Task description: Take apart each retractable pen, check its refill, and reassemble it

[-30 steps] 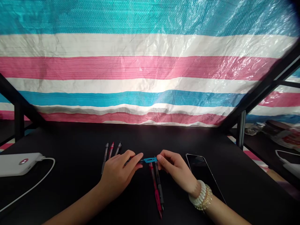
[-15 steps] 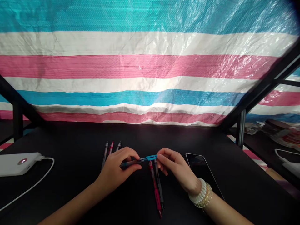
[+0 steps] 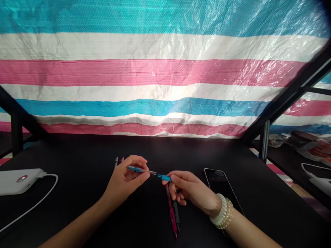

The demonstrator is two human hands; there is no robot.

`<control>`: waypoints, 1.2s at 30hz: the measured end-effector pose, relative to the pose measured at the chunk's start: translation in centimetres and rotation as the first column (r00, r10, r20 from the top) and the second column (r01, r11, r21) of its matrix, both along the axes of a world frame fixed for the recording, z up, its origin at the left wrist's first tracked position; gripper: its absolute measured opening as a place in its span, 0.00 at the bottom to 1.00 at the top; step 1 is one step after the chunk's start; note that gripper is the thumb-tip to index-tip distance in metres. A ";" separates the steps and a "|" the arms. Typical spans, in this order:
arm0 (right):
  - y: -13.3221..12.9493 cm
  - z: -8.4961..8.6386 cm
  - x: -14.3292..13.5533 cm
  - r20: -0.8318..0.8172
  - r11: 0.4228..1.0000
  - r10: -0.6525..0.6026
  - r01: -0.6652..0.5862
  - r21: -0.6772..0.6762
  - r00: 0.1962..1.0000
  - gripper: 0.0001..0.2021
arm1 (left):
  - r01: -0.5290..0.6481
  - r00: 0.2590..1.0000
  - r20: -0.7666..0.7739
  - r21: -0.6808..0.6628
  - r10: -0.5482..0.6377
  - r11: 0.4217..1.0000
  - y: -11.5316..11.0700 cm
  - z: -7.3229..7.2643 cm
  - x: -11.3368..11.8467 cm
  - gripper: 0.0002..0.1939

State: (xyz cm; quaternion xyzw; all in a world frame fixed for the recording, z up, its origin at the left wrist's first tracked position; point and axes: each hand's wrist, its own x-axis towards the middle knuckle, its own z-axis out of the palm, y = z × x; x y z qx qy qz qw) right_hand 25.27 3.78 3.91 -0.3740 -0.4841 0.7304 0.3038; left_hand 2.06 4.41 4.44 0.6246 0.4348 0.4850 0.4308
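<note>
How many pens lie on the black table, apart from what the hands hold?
4 visible: a pink pen and a dark pen near the right hand; a grey pen and a red pen beyond the left hand, which may hide more.

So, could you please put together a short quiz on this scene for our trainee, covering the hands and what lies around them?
1. Multiple choice: what does the right hand hold?
a) the white cable
b) a blue pen piece
c) a bracelet
2. True or false: the left hand lies flat on the table and holds nothing.
3. Fill in the blank: in the picture, the phone lies to the ____ of the pink pen.

Key:
1. b
2. False; it holds a clear and blue pen body in its fingers.
3. right
</note>
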 end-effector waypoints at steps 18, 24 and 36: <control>-0.1 0.3 0.0 0.050 0.999 0.050 -0.051 0.016 0.997 0.11 | -0.046 0.815 0.533 -0.331 0.227 0.943 1.0 -0.1 -0.3 0.23; 0.0 0.5 0.0 -0.024 0.999 0.029 -0.029 -0.015 0.999 0.10 | 0.142 0.730 0.650 -0.449 0.213 0.882 1.3 0.1 -0.3 0.15; 0.2 0.4 0.5 -0.146 0.954 -0.273 0.288 0.087 0.951 0.12 | 0.066 0.873 0.472 -0.370 0.127 0.927 0.9 -0.1 -0.2 0.16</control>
